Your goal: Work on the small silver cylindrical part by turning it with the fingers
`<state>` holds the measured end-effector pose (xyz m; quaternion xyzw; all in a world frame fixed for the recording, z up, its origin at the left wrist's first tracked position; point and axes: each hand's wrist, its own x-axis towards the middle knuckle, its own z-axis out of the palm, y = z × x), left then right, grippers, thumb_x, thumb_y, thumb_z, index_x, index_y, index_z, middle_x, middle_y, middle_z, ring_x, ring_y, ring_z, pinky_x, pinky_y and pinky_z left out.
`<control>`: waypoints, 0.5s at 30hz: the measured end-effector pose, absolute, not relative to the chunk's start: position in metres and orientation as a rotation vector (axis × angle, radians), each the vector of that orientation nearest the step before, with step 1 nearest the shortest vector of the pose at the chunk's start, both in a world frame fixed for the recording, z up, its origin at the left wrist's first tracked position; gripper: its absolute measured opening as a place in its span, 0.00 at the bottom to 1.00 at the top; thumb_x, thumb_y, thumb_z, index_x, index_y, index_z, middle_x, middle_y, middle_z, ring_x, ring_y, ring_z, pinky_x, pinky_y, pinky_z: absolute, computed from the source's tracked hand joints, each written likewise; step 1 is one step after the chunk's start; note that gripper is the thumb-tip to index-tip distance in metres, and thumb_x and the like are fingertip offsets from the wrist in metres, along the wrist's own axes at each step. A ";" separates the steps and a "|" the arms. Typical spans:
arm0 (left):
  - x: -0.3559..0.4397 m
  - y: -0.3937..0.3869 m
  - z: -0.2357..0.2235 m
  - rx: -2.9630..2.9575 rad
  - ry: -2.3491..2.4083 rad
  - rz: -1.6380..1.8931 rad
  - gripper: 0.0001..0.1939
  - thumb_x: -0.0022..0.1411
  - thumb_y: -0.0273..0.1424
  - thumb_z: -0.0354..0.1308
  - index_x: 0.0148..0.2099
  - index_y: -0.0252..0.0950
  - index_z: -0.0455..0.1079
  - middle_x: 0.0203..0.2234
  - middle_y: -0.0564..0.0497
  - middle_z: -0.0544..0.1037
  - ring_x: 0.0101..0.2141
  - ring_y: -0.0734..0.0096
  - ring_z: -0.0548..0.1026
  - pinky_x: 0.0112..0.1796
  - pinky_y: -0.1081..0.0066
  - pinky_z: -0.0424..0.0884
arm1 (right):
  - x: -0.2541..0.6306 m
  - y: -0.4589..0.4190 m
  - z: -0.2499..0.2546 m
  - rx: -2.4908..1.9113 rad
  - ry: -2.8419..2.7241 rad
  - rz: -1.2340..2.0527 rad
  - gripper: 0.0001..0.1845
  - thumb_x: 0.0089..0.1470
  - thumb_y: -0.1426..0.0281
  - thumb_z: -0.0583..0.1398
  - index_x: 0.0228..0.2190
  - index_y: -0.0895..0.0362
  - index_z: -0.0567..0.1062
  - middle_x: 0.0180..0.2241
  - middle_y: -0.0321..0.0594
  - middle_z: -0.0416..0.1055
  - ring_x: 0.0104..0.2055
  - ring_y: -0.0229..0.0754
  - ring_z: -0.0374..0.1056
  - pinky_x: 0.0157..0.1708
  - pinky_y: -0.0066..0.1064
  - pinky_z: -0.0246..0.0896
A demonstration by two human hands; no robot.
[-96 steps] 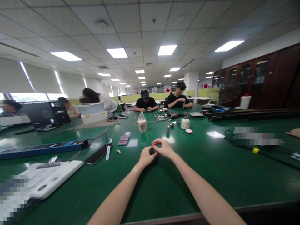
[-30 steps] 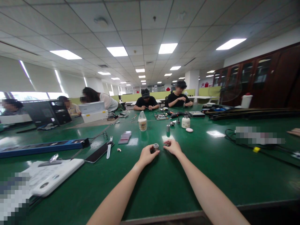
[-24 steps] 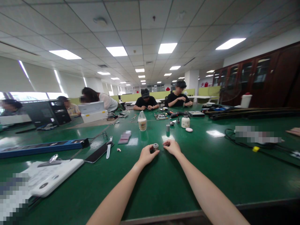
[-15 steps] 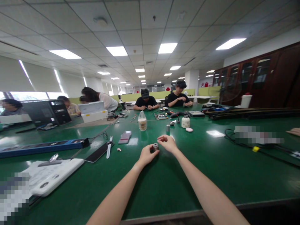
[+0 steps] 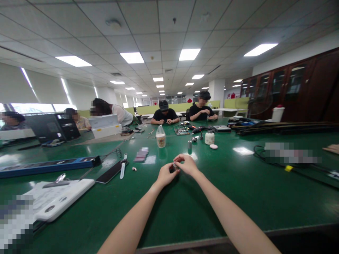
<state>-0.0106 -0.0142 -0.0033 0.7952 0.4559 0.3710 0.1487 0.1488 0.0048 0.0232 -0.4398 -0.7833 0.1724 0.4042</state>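
My left hand [image 5: 165, 175] is curled round a small metal cylinder [image 5: 175, 165] that stands on the green table [image 5: 238, 190]. My right hand [image 5: 187, 164] reaches over from the right, its fingers pinched together on top of the cylinder and covering most of it. Whether the right fingers hold a small piece of their own is hidden. Both forearms stretch out from the near edge of the table.
Beyond my hands stand a clear bag of powder [image 5: 160, 137], a white jar [image 5: 209, 137] and its lid [image 5: 213, 146]. To the left lie a phone [image 5: 108, 174], a watch [image 5: 123, 165], a blue bar [image 5: 47, 167] and a clipboard [image 5: 57, 195]. Cables [image 5: 291, 165] run at right. Several people sit at the far end.
My right hand, a second ago resting apart to the right of the cylinder, has come left and closed over its top. The left hand has kept its hold.
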 end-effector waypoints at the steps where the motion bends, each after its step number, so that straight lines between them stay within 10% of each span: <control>1: -0.011 -0.014 -0.003 2.285 1.309 1.067 0.11 0.68 0.33 0.59 0.50 0.33 0.71 0.45 0.47 0.77 0.41 0.63 0.78 0.42 0.58 0.76 | 0.148 0.003 0.024 -1.121 -1.978 0.425 0.10 0.64 0.66 0.59 0.43 0.59 0.74 0.43 0.42 0.74 0.41 0.42 0.73 0.42 0.40 0.71; 15: -0.010 -0.016 -0.001 2.256 1.296 1.078 0.11 0.68 0.33 0.59 0.49 0.33 0.71 0.44 0.47 0.77 0.41 0.63 0.78 0.42 0.59 0.76 | 0.149 -0.001 0.029 -1.210 -1.915 0.343 0.11 0.64 0.66 0.59 0.46 0.58 0.73 0.45 0.42 0.74 0.41 0.42 0.73 0.43 0.40 0.71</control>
